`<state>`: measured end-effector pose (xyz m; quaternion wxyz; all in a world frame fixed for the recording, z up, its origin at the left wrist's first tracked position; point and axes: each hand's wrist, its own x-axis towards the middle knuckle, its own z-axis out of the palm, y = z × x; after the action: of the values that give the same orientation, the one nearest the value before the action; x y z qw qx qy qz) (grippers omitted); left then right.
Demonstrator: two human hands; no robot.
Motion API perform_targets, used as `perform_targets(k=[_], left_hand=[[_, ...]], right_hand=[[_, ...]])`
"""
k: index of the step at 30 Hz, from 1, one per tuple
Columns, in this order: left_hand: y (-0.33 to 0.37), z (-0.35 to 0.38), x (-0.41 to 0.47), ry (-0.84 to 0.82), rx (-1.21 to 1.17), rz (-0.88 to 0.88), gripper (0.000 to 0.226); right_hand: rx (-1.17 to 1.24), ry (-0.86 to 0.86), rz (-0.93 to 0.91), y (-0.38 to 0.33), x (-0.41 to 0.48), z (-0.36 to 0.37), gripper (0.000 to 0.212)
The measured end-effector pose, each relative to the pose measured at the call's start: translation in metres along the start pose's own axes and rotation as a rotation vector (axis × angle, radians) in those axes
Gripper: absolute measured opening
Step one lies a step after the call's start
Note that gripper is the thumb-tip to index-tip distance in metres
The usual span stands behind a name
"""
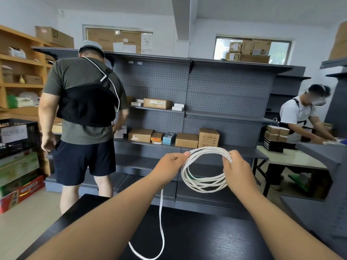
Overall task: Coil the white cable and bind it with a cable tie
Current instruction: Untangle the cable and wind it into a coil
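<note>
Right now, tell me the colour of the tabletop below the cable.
The tabletop is black; head view shows it.

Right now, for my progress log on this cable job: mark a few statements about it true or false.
1. The left hand and the right hand both grip the white cable coil. True.
2. The whole cable is coiled. False: a loose tail hangs below the left hand down to the black table.
3. A cable tie binds the coil. False: none shows on it.
4. The coil is held above the table. True.
</note>
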<state>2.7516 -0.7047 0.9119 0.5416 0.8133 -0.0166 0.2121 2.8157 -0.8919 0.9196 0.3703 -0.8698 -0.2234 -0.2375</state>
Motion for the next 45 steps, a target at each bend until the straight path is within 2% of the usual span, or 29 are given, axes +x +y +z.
perform_targets(k=[4, 10, 13, 17, 22, 25, 28, 30, 33, 37, 41, 45], left_hand=[[0.000, 0.007, 0.000, 0.000, -0.019, 0.011, 0.046], [0.005, 0.021, -0.005, 0.009, -0.085, -0.037, 0.050], [0.004, 0.021, -0.005, -0.004, -0.007, 0.011, 0.046], [0.004, 0.023, -0.003, 0.014, 0.085, 0.036, 0.029], [0.009, 0.027, -0.001, 0.116, 0.119, 0.079, 0.022], [0.010, 0.026, 0.000, 0.181, 0.244, 0.112, 0.023], [0.011, 0.022, 0.001, 0.212, 0.371, 0.145, 0.018], [0.013, 0.017, 0.002, 0.174, 0.506, 0.178, 0.015], [0.018, 0.009, 0.006, 0.030, 0.755, 0.245, 0.010], [0.028, 0.006, 0.013, -0.173, 0.998, 0.295, 0.007], [0.028, 0.004, 0.016, -0.216, 1.091, 0.331, 0.005], [0.024, 0.005, 0.014, -0.181, 1.074, 0.327, 0.006]], right_hand=[[0.078, 0.020, 0.052, 0.000, 0.003, 0.001, 0.019], [0.170, 0.090, 0.192, 0.005, 0.007, 0.003, 0.024], [0.208, 0.123, 0.243, 0.007, 0.008, 0.005, 0.024], [0.272, 0.154, 0.309, 0.006, 0.007, 0.010, 0.024], [0.383, 0.167, 0.360, 0.000, 0.002, 0.018, 0.022], [0.438, 0.123, 0.359, -0.002, -0.001, 0.017, 0.021], [0.420, 0.000, 0.319, -0.002, -0.003, 0.013, 0.016], [0.312, -0.088, 0.235, 0.001, -0.002, 0.007, 0.011], [0.054, -0.225, 0.053, 0.001, 0.001, -0.003, 0.008], [-0.236, -0.373, -0.190, -0.012, 0.000, -0.007, 0.016], [-0.313, -0.433, -0.275, -0.018, -0.003, -0.005, 0.021], [-0.296, -0.379, -0.271, -0.017, -0.004, 0.001, 0.016]])
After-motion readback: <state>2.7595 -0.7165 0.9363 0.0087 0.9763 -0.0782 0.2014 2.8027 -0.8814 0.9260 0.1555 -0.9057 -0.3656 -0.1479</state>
